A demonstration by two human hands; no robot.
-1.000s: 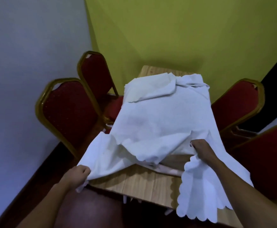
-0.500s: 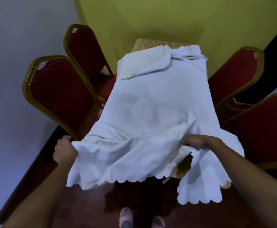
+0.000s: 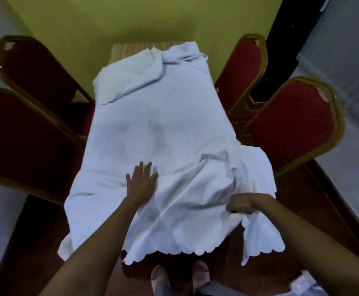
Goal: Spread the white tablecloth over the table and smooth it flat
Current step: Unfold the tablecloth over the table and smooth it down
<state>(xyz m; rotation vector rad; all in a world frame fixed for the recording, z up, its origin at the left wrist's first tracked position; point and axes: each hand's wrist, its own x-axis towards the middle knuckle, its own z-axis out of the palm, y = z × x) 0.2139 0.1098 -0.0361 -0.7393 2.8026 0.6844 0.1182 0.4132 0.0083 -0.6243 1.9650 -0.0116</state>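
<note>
The white tablecloth (image 3: 161, 129) with a scalloped hem covers most of the wooden table (image 3: 127, 50), whose bare top shows only at the far left corner. At the far end the cloth is folded back on itself and bunched. My left hand (image 3: 141, 181) lies flat on the cloth near the table's front, fingers spread. My right hand (image 3: 241, 202) is closed on a fold of the cloth at the front right, where wrinkles gather. The near hem hangs over the table's front edge.
Two red chairs with gold frames stand on the left (image 3: 31, 133) and two on the right (image 3: 293, 122), close against the table. A yellow-green wall (image 3: 144, 20) is behind the table's far end. My feet (image 3: 179, 278) are on the dark floor below the hem.
My left hand let go of the cloth's left corner and now presses flat on top. The near edge came down over the table's front. My right hand still grips the cloth.
</note>
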